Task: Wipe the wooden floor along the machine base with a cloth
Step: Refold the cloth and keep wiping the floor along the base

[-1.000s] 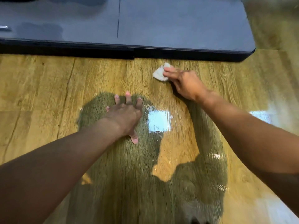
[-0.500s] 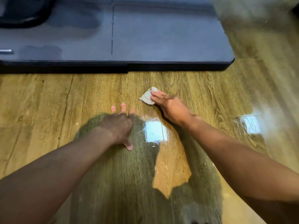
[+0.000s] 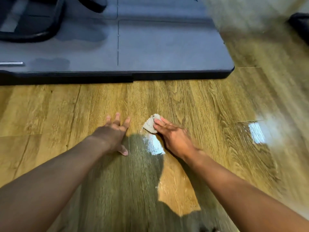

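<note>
Head view: where is the cloth (image 3: 149,124) lying?

It is lying crumpled on the wooden floor (image 3: 200,106), well apart from the machine base (image 3: 167,47), which is stretching across at 12 o'clock of it.

What is the right hand (image 3: 173,138) doing?

It is pressing down on the cloth with straight fingers (image 3: 160,122) (they are covering its 3 o'clock side, not curling round it).

And the left hand (image 3: 113,133)?

It is resting palm-down on the boards at 9 o'clock of the cloth, fingers spread and pointing toward 12, near the cloth but not touching it.

Anything else?

A bright patch of glare (image 3: 153,145) is shining on the floor at 6 o'clock of the cloth, between the two wrists.
</note>
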Action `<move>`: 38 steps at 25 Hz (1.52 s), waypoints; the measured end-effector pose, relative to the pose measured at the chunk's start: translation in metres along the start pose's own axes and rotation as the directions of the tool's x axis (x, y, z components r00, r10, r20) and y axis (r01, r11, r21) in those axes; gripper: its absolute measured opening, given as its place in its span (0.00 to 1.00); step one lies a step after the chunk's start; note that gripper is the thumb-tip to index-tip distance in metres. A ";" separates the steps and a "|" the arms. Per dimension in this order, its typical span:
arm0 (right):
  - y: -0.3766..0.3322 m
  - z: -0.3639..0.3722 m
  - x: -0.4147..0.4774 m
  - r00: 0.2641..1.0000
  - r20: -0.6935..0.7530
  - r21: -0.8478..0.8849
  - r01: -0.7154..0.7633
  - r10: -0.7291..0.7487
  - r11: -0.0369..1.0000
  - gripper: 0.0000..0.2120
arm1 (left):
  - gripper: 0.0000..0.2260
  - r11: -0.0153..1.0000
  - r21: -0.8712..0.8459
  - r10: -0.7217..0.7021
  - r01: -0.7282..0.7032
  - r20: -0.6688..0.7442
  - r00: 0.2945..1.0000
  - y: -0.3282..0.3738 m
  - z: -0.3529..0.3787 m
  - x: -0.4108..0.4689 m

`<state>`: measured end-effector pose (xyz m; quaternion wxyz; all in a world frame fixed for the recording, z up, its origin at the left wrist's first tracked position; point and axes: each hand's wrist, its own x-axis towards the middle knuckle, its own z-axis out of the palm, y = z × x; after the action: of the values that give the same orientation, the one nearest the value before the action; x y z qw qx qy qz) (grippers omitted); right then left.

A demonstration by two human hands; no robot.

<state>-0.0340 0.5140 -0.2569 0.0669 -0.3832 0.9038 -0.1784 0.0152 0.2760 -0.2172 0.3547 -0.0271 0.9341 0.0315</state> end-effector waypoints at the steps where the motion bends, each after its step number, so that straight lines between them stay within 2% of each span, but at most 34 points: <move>1: -0.008 0.006 -0.011 0.999 -0.035 -0.013 0.011 -0.012 1.000 0.28 | 0.59 1.000 0.000 0.002 -0.002 0.009 1.000 -0.002 0.000 -0.003; 3: -0.020 0.018 -0.054 0.985 -0.004 -0.035 0.170 -0.170 0.985 0.31 | 0.60 1.000 0.005 0.002 -0.002 0.018 1.000 -0.005 0.002 -0.008; 5: -0.016 0.016 -0.086 0.916 0.132 -0.021 0.384 -0.378 0.923 0.35 | 0.60 1.000 -0.006 -0.004 0.004 0.012 1.000 -0.005 0.003 -0.011; 6: -0.010 0.010 -0.084 0.889 0.181 -0.033 0.432 -0.420 0.901 0.34 | 0.59 1.000 -0.010 -0.006 0.007 0.007 1.000 -0.003 0.002 -0.011; 7: -0.006 0.002 -0.073 0.895 0.181 -0.056 0.424 -0.409 0.904 0.33 | 0.59 1.000 -0.010 -0.009 0.009 0.005 1.000 -0.002 0.002 -0.011; 8: -0.006 -0.003 -0.061 0.928 0.139 -0.050 0.355 -0.345 0.934 0.30 | 0.59 1.000 -0.010 -0.013 0.013 0.006 1.000 -0.001 0.001 -0.012; 10: -0.015 -0.005 -0.048 0.989 0.053 0.000 0.135 -0.135 0.991 0.24 | 0.58 0.999 -0.014 -0.030 0.030 0.010 0.999 -0.002 0.002 -0.014; 11: -0.023 0.000 -0.055 0.997 0.022 0.005 0.080 -0.080 0.997 0.26 | 0.57 0.999 -0.019 -0.043 0.044 0.010 0.999 -0.004 0.004 -0.017; 12: -0.030 0.007 -0.069 0.996 -0.002 -0.005 0.090 -0.090 0.996 0.31 | 0.56 0.998 -0.027 -0.056 0.056 0.008 0.998 -0.006 0.006 -0.020; 13: -0.035 0.016 -0.090 0.984 0.007 -0.009 0.178 -0.178 0.984 0.35 | 0.55 0.997 -0.034 -0.064 0.064 0.002 0.998 -0.009 0.009 -0.022; 14: -0.038 0.022 -0.113 0.950 0.074 0.003 0.305 -0.305 0.952 0.38 | 0.55 0.997 -0.040 -0.065 0.065 -0.004 0.998 -0.010 0.010 -0.024; 16: -0.032 0.021 -0.132 0.826 0.198 0.012 0.536 -0.528 0.844 0.37 | 0.54 0.997 -0.048 -0.056 0.056 -0.011 0.998 -0.012 0.011 -0.024; 17: -0.026 0.017 -0.126 0.784 0.214 -0.005 0.597 -0.582 0.802 0.36 | 0.54 0.998 -0.045 -0.050 0.050 -0.009 0.999 -0.012 0.011 -0.023; 18: -0.022 0.013 -0.112 0.792 0.211 -0.029 0.591 -0.573 0.806 0.35 | 0.55 0.998 -0.039 -0.046 0.046 -0.008 0.999 -0.011 0.011 -0.022; 19: -0.021 0.010 -0.095 0.852 0.194 -0.024 0.500 -0.487 0.866 0.35 | 0.55 0.999 -0.030 -0.043 0.043 -0.008 0.999 -0.012 0.011 -0.022; 20: -0.025 0.006 -0.078 0.930 0.140 0.013 0.341 -0.339 0.940 0.36 | 0.56 0.999 -0.017 -0.039 0.039 -0.007 0.999 -0.014 0.011 -0.022; 21: -0.031 0.006 -0.069 0.978 0.091 0.040 0.184 -0.187 0.982 0.35 | 0.57 0.999 0.010 -0.030 0.030 -0.004 1.000 -0.017 0.011 -0.023; 22: -0.041 0.009 -0.067 0.995 0.037 0.052 0.091 -0.093 0.995 0.34 | 0.59 0.999 0.051 -0.016 0.016 0.000 1.000 -0.021 0.011 -0.025; 23: -0.048 0.014 -0.074 0.997 -0.017 0.033 0.078 -0.078 0.996 0.32 | 0.60 0.996 0.090 -0.003 0.002 0.004 1.000 -0.026 0.010 -0.026; 25: -0.061 0.027 -0.106 0.962 0.037 0.037 0.270 -0.271 0.962 0.30 | 0.61 0.992 0.125 -0.011 0.011 0.001 1.000 -0.033 0.011 -0.030; 27: -0.065 0.027 -0.126 0.845 0.137 0.077 0.511 -0.517 0.856 0.26 | 0.62 0.992 0.117 -0.046 0.048 -0.014 0.999 -0.035 0.013 -0.030; 28: -0.062 0.022 -0.119 0.803 0.150 0.082 0.572 -0.577 0.816 0.25 | 0.62 0.992 0.103 -0.066 0.067 -0.015 0.998 -0.035 0.013 -0.030; 29: -0.060 0.018 -0.104 0.802 0.153 0.070 0.575 -0.578 0.815 0.23 | 0.63 0.992 0.088 -0.087 0.087 -0.010 0.996 -0.035 0.013 -0.029; 30: -0.059 0.014 -0.084 0.847 0.149 0.068 0.507 -0.511 0.859 0.23 | 0.63 0.991 0.077 -0.107 0.107 -0.003 0.994 -0.035 0.013 -0.029; 32: -0.060 0.010 -0.046 0.961 0.096 0.048 0.255 -0.259 0.966 0.22 | 0.64 0.990 0.054 -0.135 0.134 0.015 0.991 -0.039 0.012 -0.030; 34: -0.071 0.017 -0.037 0.993 0.077 0.043 0.087 -0.090 0.995 0.22 | 0.63 0.991 0.033 -0.133 0.132 0.028 0.991 -0.042 0.014 -0.032; 35: -0.079 0.022 -0.046 0.994 0.081 0.042 0.072 -0.076 0.996 0.23 | 0.63 0.992 0.026 -0.123 0.123 0.026 0.992 -0.044 0.015 -0.032; 36: -0.084 0.028 -0.060 0.987 0.078 0.024 0.138 -0.140 0.990 0.24 | 0.63 0.993 0.021 -0.116 0.115 0.021 0.993 -0.044 0.017 -0.031; 37: -0.090 0.031 -0.077 0.958 0.095 0.009 0.271 -0.271 0.962 0.27 | 0.63 0.994 0.021 -0.112 0.111 0.019 0.994 -0.044 0.018 -0.029; 38: -0.091 0.032 -0.088 0.898 0.133 0.008 0.421 -0.419 0.907 0.29 | 0.64 0.993 0.023 -0.113 0.113 0.018 0.993 -0.044 0.018 -0.027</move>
<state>0.0967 0.5101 -0.2544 0.0824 -0.5805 0.7954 -0.1537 0.0507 0.2342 -0.2141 0.3651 -0.0755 0.9279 0.0012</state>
